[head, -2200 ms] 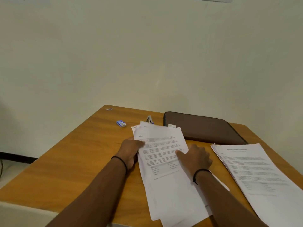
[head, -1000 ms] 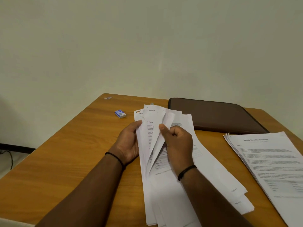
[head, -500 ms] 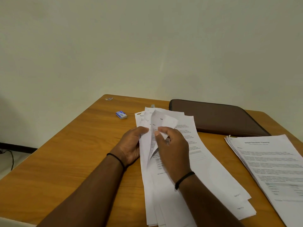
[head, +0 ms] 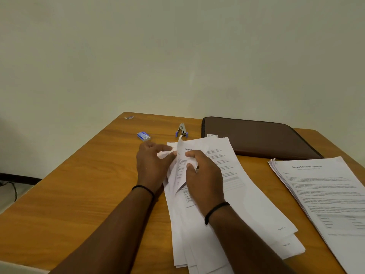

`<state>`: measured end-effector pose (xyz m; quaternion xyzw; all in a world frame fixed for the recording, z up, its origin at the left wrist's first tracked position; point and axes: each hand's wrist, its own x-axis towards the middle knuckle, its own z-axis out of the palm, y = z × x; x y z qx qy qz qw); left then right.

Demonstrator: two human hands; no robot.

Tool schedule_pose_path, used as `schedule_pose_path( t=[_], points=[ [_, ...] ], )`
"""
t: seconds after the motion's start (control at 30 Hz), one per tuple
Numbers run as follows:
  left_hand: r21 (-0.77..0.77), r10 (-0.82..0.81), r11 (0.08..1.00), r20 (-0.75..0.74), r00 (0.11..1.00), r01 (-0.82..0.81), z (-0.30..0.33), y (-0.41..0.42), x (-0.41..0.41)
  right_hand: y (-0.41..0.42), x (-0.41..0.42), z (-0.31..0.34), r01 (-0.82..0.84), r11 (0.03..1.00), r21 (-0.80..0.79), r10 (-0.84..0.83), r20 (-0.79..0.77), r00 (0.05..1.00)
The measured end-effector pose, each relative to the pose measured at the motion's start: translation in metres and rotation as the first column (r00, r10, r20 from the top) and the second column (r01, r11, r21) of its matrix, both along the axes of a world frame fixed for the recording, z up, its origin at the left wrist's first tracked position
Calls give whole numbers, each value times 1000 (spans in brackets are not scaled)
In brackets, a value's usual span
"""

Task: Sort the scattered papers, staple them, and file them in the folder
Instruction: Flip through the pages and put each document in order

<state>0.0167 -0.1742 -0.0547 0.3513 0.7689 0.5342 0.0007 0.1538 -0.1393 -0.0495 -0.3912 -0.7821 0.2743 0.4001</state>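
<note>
A loose pile of white printed papers (head: 233,212) lies in the middle of the wooden table (head: 79,190). My left hand (head: 152,167) pinches the top corner of a sheet at the pile's left edge. My right hand (head: 203,177) grips several sheets curled up from the pile. A second, neater stack of papers (head: 325,196) lies to the right. The closed brown folder (head: 254,137) rests at the back. A small stapler (head: 182,130) with blue handles stands just behind the pile.
A small blue box of staples (head: 143,136) sits left of the stapler. A tiny sticker (head: 129,117) marks the table's far left corner. A pale wall runs right behind the table, and a dark cable (head: 9,186) lies on the floor at the left.
Both hands went from lying flat on the pile to lifting and leafing through its top sheets. The stapler, hidden behind the papers before, now shows.
</note>
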Motion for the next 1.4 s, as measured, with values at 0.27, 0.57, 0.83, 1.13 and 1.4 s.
schedule_pose_path(
  t=[0.27,0.57,0.83,1.13,1.4],
  points=[
    [-120,-166,975,177,970,188,4,-3,18,-1,2,1,-10,997,-71,2,-105,994],
    [38,-226,972,401,888,231,9,-10,23,9,5,-5,66,993,-93,-62,46,997],
    [233,-186,969,468,864,82,10,-11,25,6,20,-5,-110,983,149,50,356,933],
    [486,-159,873,358,920,-38,51,-38,16,15,49,-10,-141,990,-24,100,820,564],
    [708,-112,702,7,994,74,151,-83,21,20,69,8,-78,988,-134,155,826,542]
  ],
)
